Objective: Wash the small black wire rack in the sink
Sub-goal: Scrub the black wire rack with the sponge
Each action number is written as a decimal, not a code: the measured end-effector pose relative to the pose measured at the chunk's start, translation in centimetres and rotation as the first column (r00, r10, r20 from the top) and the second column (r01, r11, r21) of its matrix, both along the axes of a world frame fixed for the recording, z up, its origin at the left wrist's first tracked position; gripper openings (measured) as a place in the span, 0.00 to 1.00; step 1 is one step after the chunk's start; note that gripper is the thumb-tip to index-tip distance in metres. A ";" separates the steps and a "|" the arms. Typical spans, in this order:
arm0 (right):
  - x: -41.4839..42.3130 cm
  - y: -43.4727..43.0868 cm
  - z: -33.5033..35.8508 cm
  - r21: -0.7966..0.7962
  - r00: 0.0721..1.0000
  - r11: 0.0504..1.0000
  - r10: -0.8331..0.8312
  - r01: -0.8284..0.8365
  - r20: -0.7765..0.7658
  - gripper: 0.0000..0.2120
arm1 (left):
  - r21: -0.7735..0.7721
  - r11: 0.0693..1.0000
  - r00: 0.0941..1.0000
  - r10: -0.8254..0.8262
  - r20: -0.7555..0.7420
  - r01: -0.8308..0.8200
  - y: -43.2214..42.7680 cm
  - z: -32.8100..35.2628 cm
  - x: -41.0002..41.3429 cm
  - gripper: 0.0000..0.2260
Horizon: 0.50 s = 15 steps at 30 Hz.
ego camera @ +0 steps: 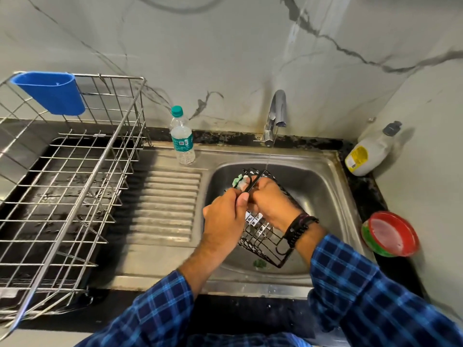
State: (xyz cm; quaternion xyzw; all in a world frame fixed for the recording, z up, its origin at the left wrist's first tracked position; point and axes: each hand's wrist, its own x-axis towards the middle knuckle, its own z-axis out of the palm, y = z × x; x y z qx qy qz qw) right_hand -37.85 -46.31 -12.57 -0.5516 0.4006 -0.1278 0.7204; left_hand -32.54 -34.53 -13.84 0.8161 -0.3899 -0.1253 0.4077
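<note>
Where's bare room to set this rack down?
Bare: the ribbed drainboard between the steel dish rack and sink basin, before the water bottle. Crowded: the basin, filled by left hand, right hand and black wire rack; right counter holds white bottle and red bowl.

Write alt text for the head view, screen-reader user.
A person's left hand grips a small black wire rack over a steel sink while the right hand holds a green scrub pad against it under a thin stream from the tap. Left: steel dish rack, water bottle; right: white bottle, red bowl.
</note>
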 end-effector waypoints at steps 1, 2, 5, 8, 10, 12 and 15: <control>0.1 0.2 -0.4 -0.100 1.000 0.995 -0.014 0.012 -0.018 0.09 | 0.000 1.000 1.000 0.021 -0.011 -0.021 0.1 0.0 -0.1 0.19; 0.2 0.5 -1.0 -0.204 0.999 0.978 -0.047 0.041 -0.025 0.08 | 0.000 0.999 0.999 0.039 -0.026 -0.039 0.1 0.1 -0.2 0.19; 0.6 1.7 -2.3 -0.403 0.981 0.900 -0.193 0.165 -0.030 0.06 | -0.004 0.997 0.995 0.078 -0.062 -0.079 -0.1 0.3 -0.5 0.17; -0.1 2.7 -2.1 -0.460 1.000 0.888 -0.025 0.014 -0.018 0.07 | -0.021 0.996 0.992 0.081 -0.098 -0.083 -0.2 0.8 -0.5 0.15; -1.0 3.3 -1.3 -0.481 0.969 0.841 0.221 -0.248 -0.115 0.11 | -0.046 0.995 0.988 0.083 -0.130 -0.089 -0.2 1.0 -0.5 0.15; -1.7 3.2 -0.6 -0.592 0.874 0.644 0.325 -0.484 -0.361 0.10 | -0.075 0.993 0.986 0.085 -0.143 -0.097 -0.2 1.1 -0.5 0.14; -3.1 0.9 -0.1 -0.677 0.817 0.463 0.246 -0.572 -0.522 0.04 | -0.134 0.986 0.985 0.081 -0.153 -0.102 0.0 1.4 -0.3 0.11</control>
